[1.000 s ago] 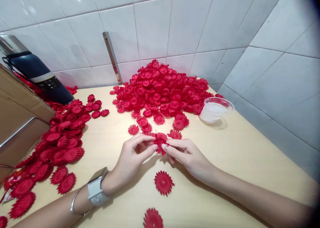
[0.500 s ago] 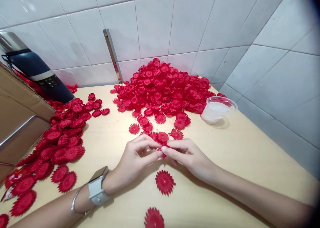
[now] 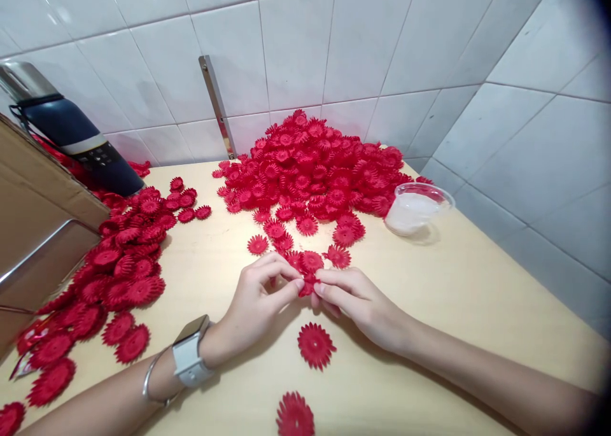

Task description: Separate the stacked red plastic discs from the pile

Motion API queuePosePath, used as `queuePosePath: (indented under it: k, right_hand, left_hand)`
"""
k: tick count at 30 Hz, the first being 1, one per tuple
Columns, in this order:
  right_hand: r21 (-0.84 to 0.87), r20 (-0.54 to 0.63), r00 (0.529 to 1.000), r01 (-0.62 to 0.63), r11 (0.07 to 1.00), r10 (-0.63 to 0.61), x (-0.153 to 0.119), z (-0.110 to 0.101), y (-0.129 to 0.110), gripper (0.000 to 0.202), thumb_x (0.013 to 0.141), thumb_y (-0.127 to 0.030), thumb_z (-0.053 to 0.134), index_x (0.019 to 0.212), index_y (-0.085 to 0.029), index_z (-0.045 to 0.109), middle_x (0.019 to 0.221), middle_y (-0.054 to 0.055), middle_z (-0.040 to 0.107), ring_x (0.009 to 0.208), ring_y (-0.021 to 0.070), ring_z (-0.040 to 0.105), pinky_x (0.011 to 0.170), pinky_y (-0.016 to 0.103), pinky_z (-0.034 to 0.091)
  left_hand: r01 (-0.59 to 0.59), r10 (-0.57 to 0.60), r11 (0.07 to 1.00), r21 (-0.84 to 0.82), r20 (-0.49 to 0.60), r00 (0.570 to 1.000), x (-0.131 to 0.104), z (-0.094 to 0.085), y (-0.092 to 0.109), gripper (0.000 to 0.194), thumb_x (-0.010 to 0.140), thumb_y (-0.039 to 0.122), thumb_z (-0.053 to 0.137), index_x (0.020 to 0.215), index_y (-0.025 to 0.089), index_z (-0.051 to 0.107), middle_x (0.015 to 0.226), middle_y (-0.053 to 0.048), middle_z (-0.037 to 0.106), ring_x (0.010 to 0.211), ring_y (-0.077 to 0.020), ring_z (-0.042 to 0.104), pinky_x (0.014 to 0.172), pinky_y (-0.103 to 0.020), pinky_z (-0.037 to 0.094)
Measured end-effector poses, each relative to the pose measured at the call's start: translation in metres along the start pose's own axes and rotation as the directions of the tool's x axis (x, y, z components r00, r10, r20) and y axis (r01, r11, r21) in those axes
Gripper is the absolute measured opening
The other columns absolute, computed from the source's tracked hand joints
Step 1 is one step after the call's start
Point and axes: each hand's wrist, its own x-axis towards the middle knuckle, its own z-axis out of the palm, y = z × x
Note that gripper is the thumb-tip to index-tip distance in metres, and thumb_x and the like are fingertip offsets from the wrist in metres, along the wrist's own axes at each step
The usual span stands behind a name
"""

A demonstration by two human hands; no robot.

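Note:
Between my two hands is a small red fabric flower piece (image 3: 309, 287) with toothed petals. My left hand (image 3: 270, 288), above a wrist with a watch and a bangle, pinches its left side between thumb and fingers. On the right side my right hand (image 3: 353, 299) grips it the same way; the fingertips partly hide the piece. Loose red flower pieces (image 3: 312, 261) lie just behind my fingers. A flat red flower disc (image 3: 316, 345) rests on the table in front of my hands, and another disc (image 3: 294, 415) lies nearer the bottom edge.
A large heap of red flower pieces (image 3: 310, 168) sits against the tiled wall. Right of it stands a clear plastic cup (image 3: 414, 210) with whitish contents. At left are another pile (image 3: 126, 258), a cardboard box (image 3: 42, 200) and a dark blue flask (image 3: 79, 127) leaning over.
My fingertips have moved slightly apart, so more of the held red flower piece shows between them. The view has shifted slightly; the discs on the table lie as before.

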Motion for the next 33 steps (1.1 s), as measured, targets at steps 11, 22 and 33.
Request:
queuePosePath:
  k: [11, 22, 33]
  right_hand:
    - [0.097, -0.058, 0.998, -0.02, 0.995, 0.026, 0.0, 0.002, 0.001, 0.026, 0.071, -0.016, 0.036, 0.045, -0.018, 0.037, 0.043, -0.005, 0.034, 0.044, 0.0091, 0.031, 0.045, 0.023, 0.024]
    - [0.318, -0.379, 0.914, -0.02, 0.948, 0.147, 0.001, 0.0, 0.004, 0.02, 0.08, -0.035, 0.043, 0.074, -0.017, 0.049, 0.046, -0.005, 0.043, 0.046, 0.0104, 0.039, 0.049, 0.024, 0.031]
    - [-0.449, 0.168, 0.967, 0.246, 0.859, -0.189, -0.007, 0.008, -0.006, 0.014, 0.063, -0.013, 0.059, 0.065, -0.018, 0.046, 0.062, -0.002, 0.046, 0.067, 0.0151, 0.041, 0.069, 0.033, 0.031]
  left_hand:
    - [0.019, -0.019, 0.999, 0.026, 0.003, 1.0, -0.002, 0.002, 0.003, 0.016, 0.08, 0.024, 0.05, 0.066, 0.018, 0.057, 0.071, -0.001, 0.053, 0.07, -0.0146, 0.048, 0.064, -0.028, 0.038]
    - [0.119, -0.144, 0.986, -0.114, -0.254, 0.956, 0.007, -0.005, -0.01, 0.014, 0.079, 0.027, 0.051, 0.072, 0.016, 0.055, 0.074, -0.001, 0.053, 0.071, -0.0137, 0.05, 0.065, -0.026, 0.039]
    - [0.074, -0.131, 0.981, -0.177, -0.337, 0.932, 0.007, -0.004, -0.013, 0.038, 0.082, 0.028, 0.048, 0.119, 0.028, 0.046, 0.116, -0.004, 0.052, 0.098, -0.0173, 0.052, 0.082, -0.03, 0.042]
